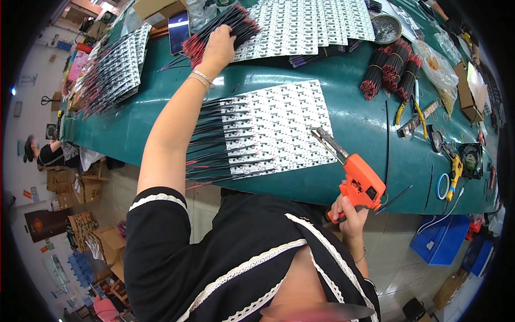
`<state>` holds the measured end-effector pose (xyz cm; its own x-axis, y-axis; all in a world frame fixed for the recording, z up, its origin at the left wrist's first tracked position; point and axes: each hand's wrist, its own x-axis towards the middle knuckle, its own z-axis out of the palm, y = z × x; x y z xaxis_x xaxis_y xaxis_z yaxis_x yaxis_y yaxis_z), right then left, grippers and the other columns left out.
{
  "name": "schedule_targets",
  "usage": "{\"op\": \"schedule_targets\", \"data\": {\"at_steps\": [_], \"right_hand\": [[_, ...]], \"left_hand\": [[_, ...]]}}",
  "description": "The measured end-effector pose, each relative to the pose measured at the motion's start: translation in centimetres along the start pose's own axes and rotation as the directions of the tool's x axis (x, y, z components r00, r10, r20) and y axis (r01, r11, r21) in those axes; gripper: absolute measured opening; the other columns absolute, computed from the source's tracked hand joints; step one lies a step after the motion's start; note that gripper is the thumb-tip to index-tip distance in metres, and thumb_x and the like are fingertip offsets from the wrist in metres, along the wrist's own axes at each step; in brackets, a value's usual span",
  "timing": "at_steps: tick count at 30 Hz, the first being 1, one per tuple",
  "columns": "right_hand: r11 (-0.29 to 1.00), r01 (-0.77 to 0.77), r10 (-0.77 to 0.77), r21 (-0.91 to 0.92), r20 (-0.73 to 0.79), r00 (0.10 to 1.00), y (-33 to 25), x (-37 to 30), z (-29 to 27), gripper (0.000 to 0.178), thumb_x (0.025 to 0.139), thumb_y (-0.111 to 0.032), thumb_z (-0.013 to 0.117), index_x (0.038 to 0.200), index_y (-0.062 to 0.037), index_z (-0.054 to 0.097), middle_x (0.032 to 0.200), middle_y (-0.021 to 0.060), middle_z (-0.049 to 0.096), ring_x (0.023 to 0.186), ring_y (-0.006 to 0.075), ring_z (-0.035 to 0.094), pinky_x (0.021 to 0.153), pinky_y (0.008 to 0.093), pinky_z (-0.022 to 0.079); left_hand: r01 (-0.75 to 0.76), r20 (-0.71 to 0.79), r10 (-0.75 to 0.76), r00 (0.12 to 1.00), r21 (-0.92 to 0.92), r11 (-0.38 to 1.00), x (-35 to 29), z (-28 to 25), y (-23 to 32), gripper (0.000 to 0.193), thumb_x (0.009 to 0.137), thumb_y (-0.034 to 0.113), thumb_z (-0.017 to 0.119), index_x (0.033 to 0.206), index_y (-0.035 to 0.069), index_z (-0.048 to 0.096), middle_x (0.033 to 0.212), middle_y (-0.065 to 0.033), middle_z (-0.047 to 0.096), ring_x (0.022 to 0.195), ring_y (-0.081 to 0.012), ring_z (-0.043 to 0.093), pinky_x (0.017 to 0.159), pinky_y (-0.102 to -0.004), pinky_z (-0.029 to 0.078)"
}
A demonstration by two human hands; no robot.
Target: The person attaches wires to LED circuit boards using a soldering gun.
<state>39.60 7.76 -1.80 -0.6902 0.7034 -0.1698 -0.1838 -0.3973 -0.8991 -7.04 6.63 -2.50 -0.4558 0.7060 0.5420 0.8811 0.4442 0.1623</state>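
Observation:
My left hand [219, 47] reaches across the table to a pile of black wires with red ends [244, 28]; its fingers are curled down onto the wires, and their tips are partly hidden. My right hand [350, 216] grips an orange soldering gun [362, 182] by its handle. The gun's metal tip points up and left, over the right part of a white circuit board panel [284, 126]. That panel lies flat before me, with rows of small dark parts. Black and red wires [212, 140] stick out from its left side.
More white panels [300, 24] lie at the back, and a wired stack [115, 70] sits at the left. Tied wire bundles [396, 61], a round dish [386, 28], a phone [179, 32], pliers [420, 121], a yellow-handled tool [455, 174] and a small fan [471, 160] are on the green table [357, 107].

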Motion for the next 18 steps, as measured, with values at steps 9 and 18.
{"op": "schedule_targets", "data": {"at_steps": [9,18], "right_hand": [[0.999,0.003,-0.003,0.048,0.009,1.0,0.5,0.7,-0.3,0.031,0.083,-0.012,0.052,0.107,0.0072,0.043,0.055,0.0031,0.045,0.041,0.0093,0.043,0.038,0.0226,0.036],[0.998,-0.053,0.05,0.038,0.075,0.996,0.4,1.3,0.1,0.029,0.083,-0.012,0.051,0.105,0.007,0.044,0.054,0.0035,0.046,0.04,0.0094,0.043,0.037,0.0225,0.037]], "left_hand": [[0.012,0.201,0.053,0.978,-0.308,0.951,-0.4,-11.0,8.2,0.026,0.086,0.019,0.051,0.105,0.002,0.049,0.08,-0.0176,0.058,0.071,-0.0306,0.057,0.065,-0.0326,0.043],[0.353,0.73,0.022,0.683,-0.356,0.865,-13.6,-12.1,13.4,0.019,0.074,0.007,0.057,0.089,-0.002,0.053,0.072,-0.0188,0.054,0.066,-0.0326,0.052,0.061,-0.0372,0.04]]}}
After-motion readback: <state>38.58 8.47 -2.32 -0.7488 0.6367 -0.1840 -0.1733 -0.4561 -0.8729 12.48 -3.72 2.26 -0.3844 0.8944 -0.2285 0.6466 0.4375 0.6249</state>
